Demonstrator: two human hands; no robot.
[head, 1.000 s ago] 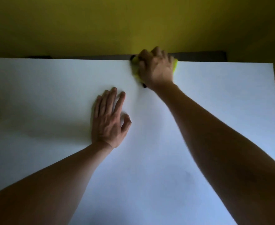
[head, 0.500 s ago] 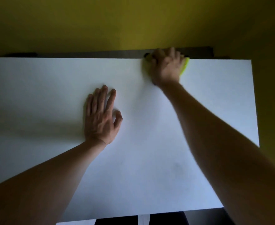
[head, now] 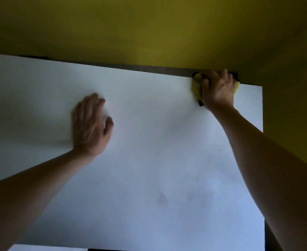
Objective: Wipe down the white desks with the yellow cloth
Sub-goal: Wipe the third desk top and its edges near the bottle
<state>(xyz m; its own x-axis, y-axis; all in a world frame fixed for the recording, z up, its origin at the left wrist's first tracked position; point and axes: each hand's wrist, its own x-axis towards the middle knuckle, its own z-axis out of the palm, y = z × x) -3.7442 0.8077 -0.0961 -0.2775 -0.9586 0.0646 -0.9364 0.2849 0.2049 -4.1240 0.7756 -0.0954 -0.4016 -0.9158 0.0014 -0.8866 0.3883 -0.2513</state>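
At desk (head: 158,142) far edge | right hand (head: 217,87) grips yellow cloth (head: 196,86) | left hand (head: 90,124) flat, fingers relaxed

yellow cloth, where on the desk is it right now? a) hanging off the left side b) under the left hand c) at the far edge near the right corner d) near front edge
c: the right hand holds the yellow cloth at the far edge of the white desk, close to its right corner, while the left hand lies flat nearer the middle.

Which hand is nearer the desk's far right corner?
Right. The right hand holds the cloth at the desk's far edge, close to that corner. The left hand rests flat mid-desk, well left of it.
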